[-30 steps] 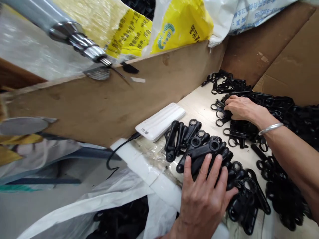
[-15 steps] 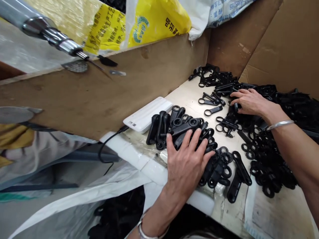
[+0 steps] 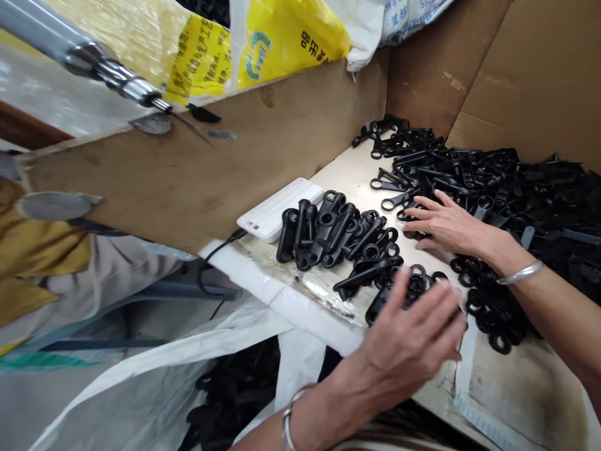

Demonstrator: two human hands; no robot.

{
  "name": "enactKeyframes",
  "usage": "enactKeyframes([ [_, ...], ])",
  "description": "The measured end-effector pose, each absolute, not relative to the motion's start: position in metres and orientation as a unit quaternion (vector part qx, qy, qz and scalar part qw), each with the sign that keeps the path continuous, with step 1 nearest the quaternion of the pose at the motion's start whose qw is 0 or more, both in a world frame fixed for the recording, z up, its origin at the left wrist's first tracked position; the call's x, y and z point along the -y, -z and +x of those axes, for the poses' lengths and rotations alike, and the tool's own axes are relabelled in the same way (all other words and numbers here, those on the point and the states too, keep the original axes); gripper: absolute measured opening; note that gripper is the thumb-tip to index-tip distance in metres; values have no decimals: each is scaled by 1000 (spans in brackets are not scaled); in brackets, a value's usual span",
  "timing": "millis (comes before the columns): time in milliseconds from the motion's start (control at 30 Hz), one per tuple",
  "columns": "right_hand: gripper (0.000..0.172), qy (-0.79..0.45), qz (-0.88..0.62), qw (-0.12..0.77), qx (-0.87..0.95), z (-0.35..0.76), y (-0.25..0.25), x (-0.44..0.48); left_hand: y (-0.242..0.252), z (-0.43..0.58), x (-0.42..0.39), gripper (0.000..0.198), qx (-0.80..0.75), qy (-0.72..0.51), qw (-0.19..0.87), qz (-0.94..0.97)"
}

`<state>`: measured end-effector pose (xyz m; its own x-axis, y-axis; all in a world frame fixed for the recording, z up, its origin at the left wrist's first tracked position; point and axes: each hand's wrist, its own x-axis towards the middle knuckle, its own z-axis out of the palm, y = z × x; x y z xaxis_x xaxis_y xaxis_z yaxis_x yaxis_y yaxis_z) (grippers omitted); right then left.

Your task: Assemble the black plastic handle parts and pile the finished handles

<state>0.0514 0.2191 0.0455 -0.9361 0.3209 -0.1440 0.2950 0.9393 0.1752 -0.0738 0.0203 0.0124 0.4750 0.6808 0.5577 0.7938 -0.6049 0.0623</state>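
Slanting in from the far left, a metal-nosed driver [image 3: 87, 57] points down across a brown board [image 3: 188, 181]. To its right, a flat white device [image 3: 282, 207] with a black cable [image 3: 220, 248] lies on the table [image 3: 350, 178], just beside a near cluster of black ring-ended parts [image 3: 323, 241]. Over this cluster's right end is the left hand [image 3: 413, 341] — fingers spread, grip released; whether it touches the parts under it, I cannot tell. Farther off and to the right, the right hand [image 3: 446, 228] reaches in among more of them, its fingers extended and parted, clenched on nothing visible — and a large heap [image 3: 554, 194] of black parts spreads beyond, filling the far right.
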Motion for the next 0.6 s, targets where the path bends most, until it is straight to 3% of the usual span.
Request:
enactKeyframes([
  [133,29,-98,173,80,-977,72,-41,-233,-6,-58,-23,28,366,185,47,-911],
  [367,37,-79,246,104,-961,100,-42,-233,7,-76,-38,20,446,210,42,-869],
  [600,35,-62,341,21,-938,137,-66,-211,4,-83,-42,16,440,229,15,-868],
])
